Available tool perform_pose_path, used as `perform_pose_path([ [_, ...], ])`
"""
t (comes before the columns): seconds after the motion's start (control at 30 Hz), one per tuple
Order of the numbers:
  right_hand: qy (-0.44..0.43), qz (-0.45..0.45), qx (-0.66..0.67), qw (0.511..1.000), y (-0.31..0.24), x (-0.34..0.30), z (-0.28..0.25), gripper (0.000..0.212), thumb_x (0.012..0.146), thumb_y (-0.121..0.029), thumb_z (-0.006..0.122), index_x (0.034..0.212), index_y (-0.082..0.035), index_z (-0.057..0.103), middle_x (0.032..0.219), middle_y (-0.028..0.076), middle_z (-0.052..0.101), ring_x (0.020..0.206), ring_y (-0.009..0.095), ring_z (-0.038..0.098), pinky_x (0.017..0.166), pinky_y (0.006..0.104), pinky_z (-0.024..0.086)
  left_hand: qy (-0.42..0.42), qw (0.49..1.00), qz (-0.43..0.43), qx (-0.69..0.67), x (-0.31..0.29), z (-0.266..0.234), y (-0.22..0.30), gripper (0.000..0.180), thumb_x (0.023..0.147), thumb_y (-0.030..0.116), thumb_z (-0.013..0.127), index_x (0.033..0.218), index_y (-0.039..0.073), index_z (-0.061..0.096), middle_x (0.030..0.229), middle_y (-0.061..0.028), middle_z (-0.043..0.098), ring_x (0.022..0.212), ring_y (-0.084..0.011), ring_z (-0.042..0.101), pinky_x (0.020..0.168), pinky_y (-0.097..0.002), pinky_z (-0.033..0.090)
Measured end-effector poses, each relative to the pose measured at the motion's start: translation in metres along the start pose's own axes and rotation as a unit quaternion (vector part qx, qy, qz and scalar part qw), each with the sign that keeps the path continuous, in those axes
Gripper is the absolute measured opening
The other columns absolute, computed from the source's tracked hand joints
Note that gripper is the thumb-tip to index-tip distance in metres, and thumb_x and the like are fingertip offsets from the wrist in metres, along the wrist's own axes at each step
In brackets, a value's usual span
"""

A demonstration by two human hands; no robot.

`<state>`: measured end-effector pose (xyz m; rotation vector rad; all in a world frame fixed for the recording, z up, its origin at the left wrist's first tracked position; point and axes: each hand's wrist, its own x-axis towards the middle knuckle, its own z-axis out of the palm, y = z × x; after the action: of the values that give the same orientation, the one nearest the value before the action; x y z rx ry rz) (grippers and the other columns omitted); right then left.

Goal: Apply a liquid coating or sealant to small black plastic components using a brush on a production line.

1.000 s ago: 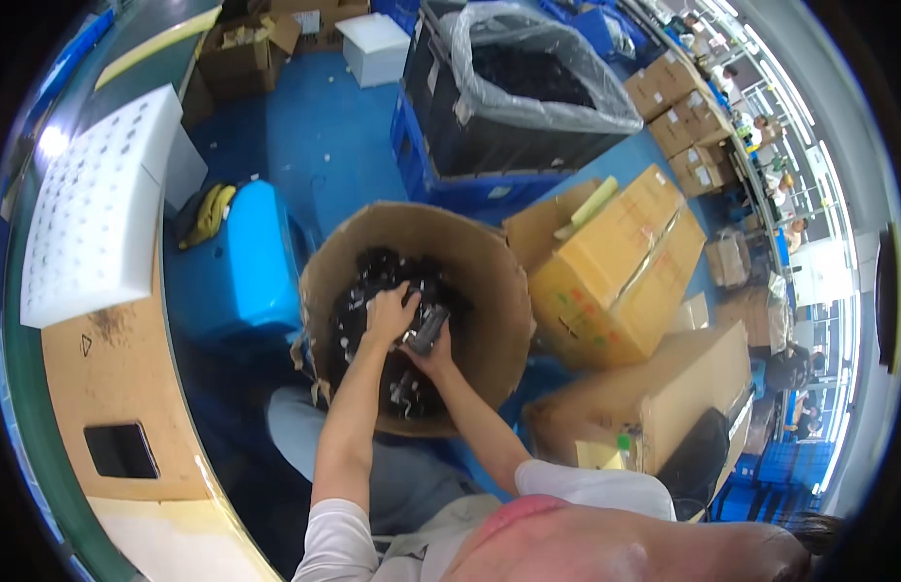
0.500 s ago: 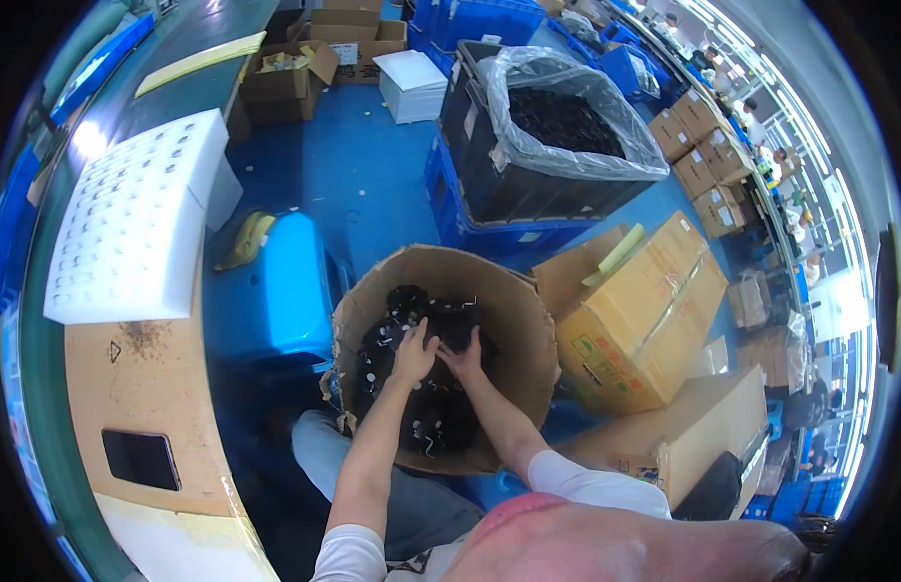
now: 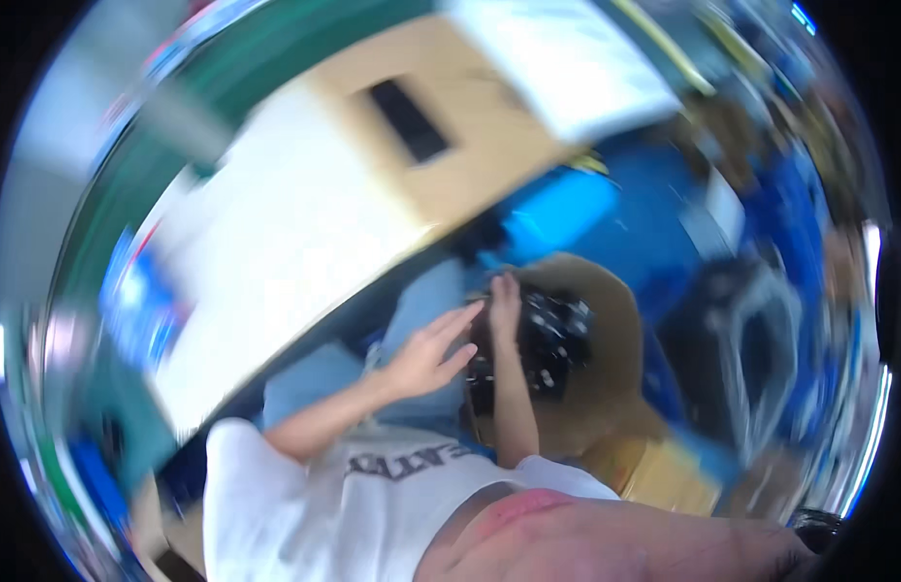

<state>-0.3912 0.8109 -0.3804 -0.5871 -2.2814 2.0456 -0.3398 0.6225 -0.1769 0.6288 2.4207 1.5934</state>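
Observation:
Above my jeans, just left of the round-walled cardboard box [image 3: 611, 335], my left hand [image 3: 436, 354] is open, with fingers stretched out and thumb apart. It holds nothing that I can see. My right hand [image 3: 506, 303] reaches over the box near its left rim. Its fingers look straight and nothing shows in them, though motion blurs the picture. Inside the box lies a heap of small black parts [image 3: 543, 354] with shiny, pale bits among them. What exactly these parts are is too blurred to tell.
Left of me runs a workbench with a white surface [image 3: 286, 233], a brown board and a dark phone [image 3: 409, 119]. A white foam tray [image 3: 577, 78] lies farther along. A bright blue stool [image 3: 562, 213] stands beyond the box. A plastic-lined dark bin [image 3: 751, 339] is at right.
My view has swung left toward the bench. My left hand has come out of the box toward my lap. My right hand has moved from the parts to the box's left side.

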Motion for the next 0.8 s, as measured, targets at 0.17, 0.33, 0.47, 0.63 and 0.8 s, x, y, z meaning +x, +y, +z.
perform_pose_path([
  [0.17,-0.120,-0.086,-0.340,0.929,-0.009,-0.004,0.061,0.066,0.096,-0.050,0.043,0.130,0.007,0.048,0.124,0.029,0.056,0.113,0.043,0.053,0.099,0.0439,0.041,0.246,0.948,-0.038,0.199,-0.130,-0.145,0.073,0.050,0.087,0.009,0.058,0.135,-0.001,0.047,0.123,-0.0186,0.059,0.097,-0.0287,0.063,0.082,-0.0340,0.053],
  [0.33,-0.066,-0.058,-0.468,0.879,0.015,0.003,0.045,0.068,0.094,-0.050,0.045,0.125,0.010,0.050,0.121,0.032,0.056,0.112,0.044,0.053,0.098,0.0450,0.041,0.529,0.782,-0.182,0.274,-0.294,-0.190,0.148,0.048,0.083,0.002,0.058,0.131,0.003,0.054,0.120,-0.0123,0.061,0.085,-0.0172,0.058,0.075,-0.0271,0.049],
  [0.47,0.015,-0.040,-0.462,0.886,0.040,0.002,0.023,0.063,0.093,-0.047,0.051,0.119,0.010,0.052,0.118,0.032,0.056,0.108,0.044,0.055,0.096,0.0446,0.042,0.671,0.617,-0.295,0.286,-0.416,-0.248,0.171,0.040,0.091,0.013,0.059,0.130,0.004,0.055,0.120,-0.0109,0.062,0.090,-0.0163,0.058,0.080,-0.0264,0.047],
  [0.63,0.079,-0.036,-0.394,0.915,0.051,-0.024,0.014,0.058,0.090,-0.043,0.059,0.111,0.010,0.054,0.113,0.033,0.056,0.104,0.043,0.057,0.093,0.0442,0.044,0.532,0.586,-0.394,0.468,-0.538,-0.352,0.117,0.056,0.085,0.020,0.067,0.135,0.005,0.049,0.127,-0.0148,0.058,0.105,-0.0274,0.058,0.093,-0.0352,0.044],
  [0.8,0.003,-0.064,-0.439,0.896,0.033,-0.056,0.029,0.048,0.090,-0.038,0.056,0.108,0.007,0.057,0.109,0.029,0.059,0.098,0.042,0.059,0.088,0.0446,0.046,0.292,0.631,-0.450,0.561,-0.583,-0.425,0.026,0.087,0.070,0.026,0.078,0.145,0.006,0.037,0.131,-0.0209,0.053,0.117,-0.0365,0.052,0.100,-0.0403,0.041],
])
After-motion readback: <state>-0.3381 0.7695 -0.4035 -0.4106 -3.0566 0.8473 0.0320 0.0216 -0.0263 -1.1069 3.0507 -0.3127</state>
